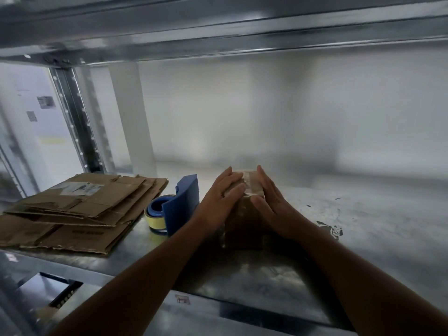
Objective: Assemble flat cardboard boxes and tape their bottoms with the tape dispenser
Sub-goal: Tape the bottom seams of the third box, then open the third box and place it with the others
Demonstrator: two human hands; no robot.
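A small assembled cardboard box (244, 221) stands on the metal shelf (363, 226), with a strip of clear tape running along its top seam. My left hand (221, 202) lies flat on the box's left top and side. My right hand (271, 204) presses flat on its right side. Both palms squeeze the box between them, fingers extended. The blue tape dispenser (174, 209) with its yellowish roll stands just left of my left hand, untouched. A stack of flat cardboard boxes (72, 212) lies at the shelf's left end.
An upper metal shelf (218, 32) hangs low overhead. A perforated steel upright (77, 122) stands at the back left. Dark scraps and scuffs (332, 229) mark the shelf to the right of the box. A lower shelf level shows beneath the front edge (266, 309).
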